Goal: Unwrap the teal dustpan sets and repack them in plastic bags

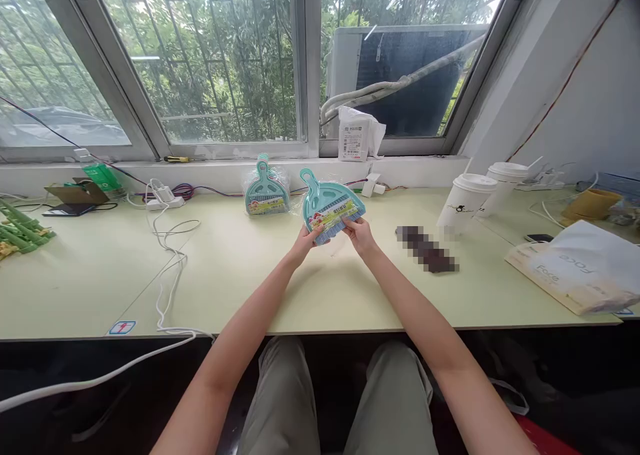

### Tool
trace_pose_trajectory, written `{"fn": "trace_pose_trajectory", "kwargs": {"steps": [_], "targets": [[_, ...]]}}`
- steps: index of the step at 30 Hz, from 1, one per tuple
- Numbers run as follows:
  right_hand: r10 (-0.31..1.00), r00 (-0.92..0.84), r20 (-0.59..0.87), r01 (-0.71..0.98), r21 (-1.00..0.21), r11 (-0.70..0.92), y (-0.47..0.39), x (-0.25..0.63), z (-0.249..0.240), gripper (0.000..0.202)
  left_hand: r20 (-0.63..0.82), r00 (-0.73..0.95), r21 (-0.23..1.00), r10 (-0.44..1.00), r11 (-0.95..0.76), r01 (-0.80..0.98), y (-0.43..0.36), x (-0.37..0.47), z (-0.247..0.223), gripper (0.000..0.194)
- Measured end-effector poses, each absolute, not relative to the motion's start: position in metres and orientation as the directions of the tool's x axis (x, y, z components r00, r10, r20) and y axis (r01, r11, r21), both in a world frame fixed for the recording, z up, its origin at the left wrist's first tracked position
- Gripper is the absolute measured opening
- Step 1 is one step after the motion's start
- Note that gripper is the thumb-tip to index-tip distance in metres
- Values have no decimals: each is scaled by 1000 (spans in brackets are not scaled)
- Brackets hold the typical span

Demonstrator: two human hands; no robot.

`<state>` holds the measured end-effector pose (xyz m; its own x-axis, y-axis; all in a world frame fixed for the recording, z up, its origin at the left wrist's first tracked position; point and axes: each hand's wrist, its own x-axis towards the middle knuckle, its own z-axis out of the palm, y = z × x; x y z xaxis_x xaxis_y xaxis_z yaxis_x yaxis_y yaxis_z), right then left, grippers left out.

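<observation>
Between my two hands is a teal mini dustpan and brush set [327, 198] in clear plastic wrap, held above the table and tilted with its handle up to the left. A yellow label with printing crosses its front. My left hand [304, 243] grips the lower left edge, thumb on the front. My right hand [360, 233] pinches the lower right edge. Behind and to the left, more wrapped teal dustpan sets [267, 187] stand upright against the sill, apparently stacked; their number cannot be made out.
White cables [173, 261] trail across the pale yellow table [235, 268] on the left. To the right are a blurred dark object [427, 249], two white cups [465, 201] with straws, and a paper bag [575, 268]. A tissue pack [356, 135] rests on the sill.
</observation>
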<state>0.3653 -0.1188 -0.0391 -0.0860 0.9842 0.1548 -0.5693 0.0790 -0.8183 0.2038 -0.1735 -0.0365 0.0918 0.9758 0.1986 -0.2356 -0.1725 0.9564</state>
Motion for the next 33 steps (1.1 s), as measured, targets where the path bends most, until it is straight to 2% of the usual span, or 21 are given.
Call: {"fn": "trace_pose_trajectory", "kwargs": {"steps": [2, 4, 6, 8, 10, 12, 14, 16, 20, 24, 27, 29, 32, 33], "targets": [[982, -124, 140, -537, -842, 52, -117, 371, -36, 27, 195, 77, 957, 978, -172, -233, -171, 203, -38, 60], [966, -232, 110, -445, -895, -5, -115, 380, -32, 26, 176, 35, 956, 984, -163, -244, -166, 196, -38, 60], [928, -365, 76, -254, -967, -21, -112, 392, -31, 29, 138, -23, 955, 990, -139, -261, -161, 185, -38, 60], [912, -397, 106, 0, -993, 116, -109, 403, -33, 30, 100, -91, 953, 991, -122, -279, -157, 172, -39, 59], [893, -349, 283, 231, -898, 375, -107, 411, -39, 27, 84, -143, 946, 986, -123, -298, -154, 158, -40, 57], [800, -329, 502, 395, -696, 600, -107, 411, -46, 44, 71, -159, 940, 985, -119, -320, -152, 148, -42, 53], [698, -361, 618, 485, -515, 707, -108, 407, -49, 63, 49, -152, 938, 987, -98, -331, -151, 142, -44, 50], [645, -381, 663, 527, -417, 740, -112, 401, -49, 57, 30, -143, 942, 989, -76, -326, -152, 142, -45, 49], [597, -345, 724, 564, -349, 749, -116, 397, -43, 21, 10, -65, 956, 998, -28, -292, -156, 146, -45, 51], [581, -272, 767, 581, -350, 735, -115, 397, -43, 18, -117, 12, 968, 993, 117, -224, -159, 145, -44, 48], [600, -238, 764, 583, -382, 717, -111, 392, -49, 16, -206, 73, 963, 976, 215, -161, -160, 144, -45, 42], [635, -175, 753, 597, -431, 676, -107, 389, -55, 15, -211, 146, 967, 966, 229, -113, -161, 145, -46, 39], [710, -26, 704, 560, -578, 593, -99, 386, -64, 10, -155, 271, 983, 950, 175, -49, -164, 150, -46, 39], [746, 17, 666, 511, -647, 566, -96, 386, -67, 15, -133, 297, 988, 946, 149, -30, -165, 151, -46, 41]]}}
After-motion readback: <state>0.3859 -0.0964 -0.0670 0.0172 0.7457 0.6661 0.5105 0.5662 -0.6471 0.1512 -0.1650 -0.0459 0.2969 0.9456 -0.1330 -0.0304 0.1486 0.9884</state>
